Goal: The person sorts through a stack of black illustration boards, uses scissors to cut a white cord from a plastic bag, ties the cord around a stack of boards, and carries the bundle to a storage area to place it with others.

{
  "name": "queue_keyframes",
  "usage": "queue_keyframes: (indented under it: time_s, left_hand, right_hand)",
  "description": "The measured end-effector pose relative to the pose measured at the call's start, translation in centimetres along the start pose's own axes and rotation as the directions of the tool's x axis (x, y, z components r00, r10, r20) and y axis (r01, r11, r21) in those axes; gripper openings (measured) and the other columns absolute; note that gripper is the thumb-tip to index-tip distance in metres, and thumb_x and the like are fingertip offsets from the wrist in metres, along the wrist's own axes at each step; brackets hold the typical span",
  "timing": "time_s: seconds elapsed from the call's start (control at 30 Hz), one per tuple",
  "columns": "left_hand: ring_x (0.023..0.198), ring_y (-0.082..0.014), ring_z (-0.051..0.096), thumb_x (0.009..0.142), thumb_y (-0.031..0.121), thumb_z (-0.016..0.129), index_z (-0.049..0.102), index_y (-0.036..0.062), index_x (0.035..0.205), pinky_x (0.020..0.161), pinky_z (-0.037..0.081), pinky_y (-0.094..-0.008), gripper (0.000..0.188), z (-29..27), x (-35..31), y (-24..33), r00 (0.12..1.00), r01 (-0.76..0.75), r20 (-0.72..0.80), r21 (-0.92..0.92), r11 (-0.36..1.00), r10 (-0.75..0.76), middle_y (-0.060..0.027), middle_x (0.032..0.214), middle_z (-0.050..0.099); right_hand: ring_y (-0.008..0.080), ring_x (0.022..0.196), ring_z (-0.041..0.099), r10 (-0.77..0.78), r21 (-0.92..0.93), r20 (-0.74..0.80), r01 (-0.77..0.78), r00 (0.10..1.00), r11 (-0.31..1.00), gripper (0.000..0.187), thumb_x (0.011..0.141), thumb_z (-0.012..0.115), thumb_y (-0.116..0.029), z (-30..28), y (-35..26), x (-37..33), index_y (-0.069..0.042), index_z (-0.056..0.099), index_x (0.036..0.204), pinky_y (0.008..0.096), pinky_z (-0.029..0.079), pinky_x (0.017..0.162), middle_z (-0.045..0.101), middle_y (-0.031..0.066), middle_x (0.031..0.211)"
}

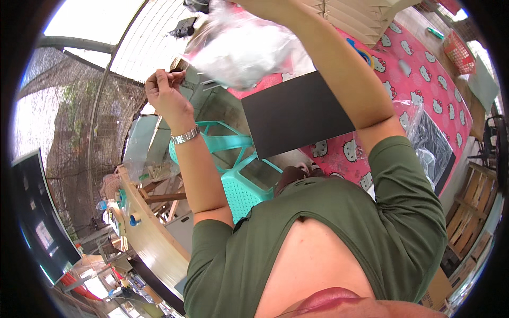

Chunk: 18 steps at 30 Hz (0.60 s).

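My left hand (165, 93), with a metal-banded watch on its wrist, is raised at the upper left. Its fingers are curled and pressed together; what they pinch, if anything, is too small to make out. At the top edge my right hand (265, 7) is partly cut off, its fingertips out of the picture. A crumpled clear plastic bag (241, 50), smeared by motion, hangs from it with something whitish inside. Below the bag, a flat black rectangular sheet (297, 115) lies on a table with a pink cartoon-cat cover (424, 69).
A turquoise plastic stool (241, 193) stands below the table's left side. More clear plastic wrap (427, 143) covers a dark sheet on the right. A red basket (459, 53) sits at the far right, a wooden pallet (472, 206) below it. A light wooden board (154, 238) is at left.
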<state>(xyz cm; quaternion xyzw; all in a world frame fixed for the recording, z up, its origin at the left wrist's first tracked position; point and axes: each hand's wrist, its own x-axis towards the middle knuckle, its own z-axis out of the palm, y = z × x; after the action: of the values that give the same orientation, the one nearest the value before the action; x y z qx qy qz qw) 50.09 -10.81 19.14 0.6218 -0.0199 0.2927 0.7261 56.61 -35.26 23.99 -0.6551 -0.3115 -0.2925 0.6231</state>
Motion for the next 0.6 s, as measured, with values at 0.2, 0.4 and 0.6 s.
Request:
queue_keyframes:
  time_s: [0.2, 0.4, 0.6]
  left_hand:
    - [0.074, -0.018, 0.064, 0.096, 0.021, 0.054, 0.054, 0.0029, 0.099, 0.068, 0.055, -0.0314, 0.018, 3.6, -3.6, -7.4, 0.856, 0.452, 0.307, -0.051, 0.89, -0.417, -0.0084, 0.085, 0.062]
    - [0.092, -0.0179, 0.062, 0.089, 0.015, 0.062, 0.054, 0.0053, 0.116, 0.073, 0.052, -0.029, 0.03, 5.6, -7.0, -13.9, 0.045, 0.91, 0.646, 0.287, 0.298, -0.762, -0.0063, 0.1, 0.061]
    - [0.082, -0.0096, 0.056, 0.084, 0.003, 0.064, 0.056, 0.0036, 0.104, 0.074, 0.045, -0.0235, 0.022, 5.2, -5.4, -17.9, 0.146, 0.754, 0.758, 0.331, 0.567, -0.636, -0.0018, 0.093, 0.059]
  right_hand:
    - [0.0218, 0.094, 0.06, 0.278, -0.144, 0.394, -0.24, 0.876, 0.96, 0.016, 0.082, 0.062, -0.006, -0.2, 1.0, -9.8, -0.005, 0.063, 0.098, 0.0339, 0.047, 0.085, 0.064, 0.0083, 0.099]
    - [0.0351, 0.105, 0.054, 0.361, -0.354, 0.188, -0.279, 0.914, 0.892, 0.026, 0.08, 0.064, -0.008, 2.5, 0.6, -20.9, -0.006, 0.058, 0.105, 0.0432, 0.043, 0.092, 0.058, 0.0147, 0.109]
    - [0.0333, 0.094, 0.06, 0.621, -0.33, -0.064, -0.603, 0.782, 0.726, 0.021, 0.083, 0.062, -0.012, 0.8, -2.0, -22.9, -0.005, 0.061, 0.103, 0.0415, 0.048, 0.083, 0.063, 0.0147, 0.1]
